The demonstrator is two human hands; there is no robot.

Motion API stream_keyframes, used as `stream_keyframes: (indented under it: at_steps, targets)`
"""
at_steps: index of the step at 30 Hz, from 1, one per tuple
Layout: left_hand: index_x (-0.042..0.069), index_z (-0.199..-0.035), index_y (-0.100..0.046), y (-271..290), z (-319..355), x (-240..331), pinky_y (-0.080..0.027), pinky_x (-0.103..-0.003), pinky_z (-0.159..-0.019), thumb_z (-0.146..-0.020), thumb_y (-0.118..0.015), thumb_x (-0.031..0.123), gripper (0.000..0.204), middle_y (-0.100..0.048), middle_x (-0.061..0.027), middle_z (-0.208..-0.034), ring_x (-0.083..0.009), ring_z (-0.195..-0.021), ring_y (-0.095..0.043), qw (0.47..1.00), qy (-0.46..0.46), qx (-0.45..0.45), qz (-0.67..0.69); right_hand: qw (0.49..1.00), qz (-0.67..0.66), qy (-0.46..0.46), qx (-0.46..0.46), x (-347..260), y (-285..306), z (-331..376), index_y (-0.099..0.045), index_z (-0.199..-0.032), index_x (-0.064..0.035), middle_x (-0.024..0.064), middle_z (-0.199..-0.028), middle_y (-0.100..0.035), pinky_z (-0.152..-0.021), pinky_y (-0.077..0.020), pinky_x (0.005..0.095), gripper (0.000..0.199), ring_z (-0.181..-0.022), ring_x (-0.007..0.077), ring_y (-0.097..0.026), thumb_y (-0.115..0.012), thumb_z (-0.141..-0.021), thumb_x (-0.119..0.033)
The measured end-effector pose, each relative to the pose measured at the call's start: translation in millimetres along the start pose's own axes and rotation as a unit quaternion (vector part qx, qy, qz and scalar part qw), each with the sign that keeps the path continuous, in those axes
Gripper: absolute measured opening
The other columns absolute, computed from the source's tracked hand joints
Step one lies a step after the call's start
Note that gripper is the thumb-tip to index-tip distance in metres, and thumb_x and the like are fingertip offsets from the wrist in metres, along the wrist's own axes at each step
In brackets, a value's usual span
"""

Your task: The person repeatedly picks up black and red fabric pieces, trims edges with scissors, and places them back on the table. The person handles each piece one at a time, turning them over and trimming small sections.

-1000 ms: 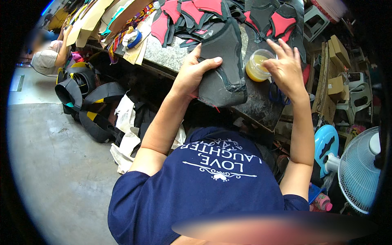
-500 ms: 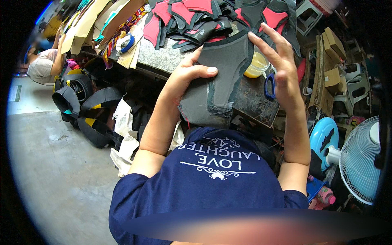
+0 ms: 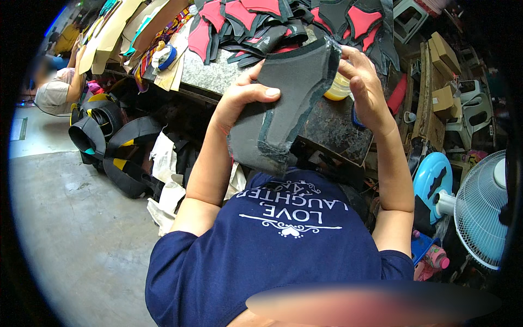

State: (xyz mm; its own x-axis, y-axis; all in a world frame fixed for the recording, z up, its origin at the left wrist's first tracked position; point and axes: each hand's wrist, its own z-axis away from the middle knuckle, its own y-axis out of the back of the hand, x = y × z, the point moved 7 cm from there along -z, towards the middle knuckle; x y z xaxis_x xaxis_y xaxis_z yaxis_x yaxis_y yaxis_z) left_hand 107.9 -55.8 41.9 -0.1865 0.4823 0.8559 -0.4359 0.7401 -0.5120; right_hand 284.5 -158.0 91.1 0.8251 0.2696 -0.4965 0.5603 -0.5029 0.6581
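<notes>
The black panel (image 3: 297, 90) has shifted left and nearer me over the last second, and my right hand (image 3: 366, 84) has gone from beside the jar (image 3: 337, 91) to the panel's far right corner. That puts both hands at the piece: my left hand (image 3: 242, 98) grips its left side, thumb on top, while my right fingers curl at the edge; I cannot tell whether they pinch or merely brush it. The panel is held tilted above the near edge of the table (image 3: 340, 133). The jar, yellow inside, sits partly behind my right hand. Farther off lie red-and-black pieces (image 3: 239, 16).
</notes>
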Motion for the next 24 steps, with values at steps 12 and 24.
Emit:
stream_keyframes:
  at_steps: [12, 24]
  targets:
    - [0.001, -0.135, -0.050, 9.6, -7.7, 0.3, -0.054, -0.027, -0.081, -0.075, -0.069, 0.015, 0.064, -0.065, -0.0105, -0.109, -0.0162, -0.090, -0.066, 0.999, -0.025, 0.000, 0.040, 0.967, -0.233, -0.080, -0.060, -1.0, -21.7, 7.2, -0.058, -0.134, -0.0077, 0.0128, -0.120, -0.059, -0.095, -0.0408, 0.0329, 0.087, -0.093, 0.0184, -0.057, -0.012, -0.095, -0.071]
    - [-0.007, -0.112, -0.059, 57.4, -53.6, -16.6, -0.057, -0.046, -0.086, -0.096, -0.051, 0.018, 0.030, -0.069, -0.0233, -0.100, -0.0329, -0.090, -0.070, 0.923, -0.030, 0.000, 0.383, 0.999, -0.043, -0.024, 0.004, -14.9, -29.2, 21.0, -0.035, -0.148, -0.0099, 0.0115, -0.115, -0.068, -0.107, -0.0378, 0.0439, 0.080, -0.117, 0.0303, -0.058, -0.066, -0.086, -0.050]
